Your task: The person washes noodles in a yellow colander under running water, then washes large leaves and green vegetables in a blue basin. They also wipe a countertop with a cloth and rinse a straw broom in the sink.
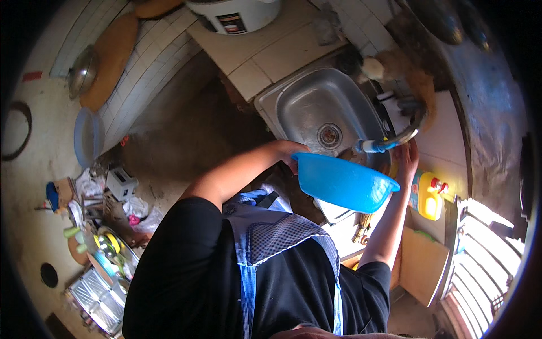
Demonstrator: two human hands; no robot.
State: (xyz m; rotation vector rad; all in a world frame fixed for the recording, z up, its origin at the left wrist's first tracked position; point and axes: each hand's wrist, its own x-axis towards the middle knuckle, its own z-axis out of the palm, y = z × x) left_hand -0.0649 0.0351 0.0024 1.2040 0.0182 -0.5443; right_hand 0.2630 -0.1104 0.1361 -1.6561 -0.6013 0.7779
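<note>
My left hand [292,153] grips the rim of a blue plastic basin [345,182], which is tilted over the near side of a stainless steel sink [292,110]. My right hand [407,159] reaches past the basin's right end to the area behind the curved faucet [400,139]. The spout partly covers its fingers, so whether they grip anything is unclear. Blue and white material wraps the spout's end, which points over the sink. The drain [329,135] shows beyond the basin; the basin's inside is hidden.
A yellow bottle with a red cap [427,195] stands right of my right forearm. A wooden board [423,265] leans near the barred window [482,267]. A white rice cooker [241,17] sits on the tiled counter [254,63]. Kitchenware and a dish rack [99,298] lie left.
</note>
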